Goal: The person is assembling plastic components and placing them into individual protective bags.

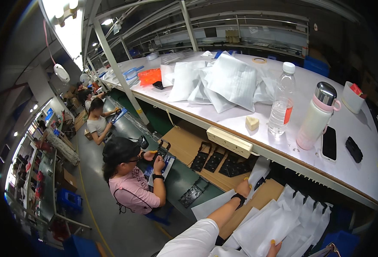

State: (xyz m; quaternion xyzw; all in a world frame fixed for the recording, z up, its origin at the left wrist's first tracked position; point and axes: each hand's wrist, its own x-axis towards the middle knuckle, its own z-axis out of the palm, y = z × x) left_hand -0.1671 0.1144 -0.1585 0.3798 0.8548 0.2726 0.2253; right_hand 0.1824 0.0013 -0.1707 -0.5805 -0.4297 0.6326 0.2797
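Two hands are in view, and the risks are taken from left to right. A co-worker (127, 171) in a pink top is seated at the far left, well apart, with a separate job in hand. Next, black plastic trays (214, 159) are laid on a brown cardboard sheet (184, 143) on the lower desk (178, 180). The left hand (243, 188) is stretched toward them and rests on a white foam bag (217, 203), its grip closed around the edge of the sheet as far as can be seen (the fingertips are turned away from the camera). If that bag is dragged carelessly, the nearest tray could be knocked askew. Further right, a fanned stack of white foam bags (283, 218) is overlapped loosely; the right hand (274, 248) is mostly cut off at the lower edge, so whether its grip is clenched or released cannot be told. A slight pull there could send the whole fan sliding. Above, on the upper desk (369, 171), a clear water bottle (281, 100) and a pink flask (316, 118) are stood near the front edge, where a jolt could tip them onto the work below.
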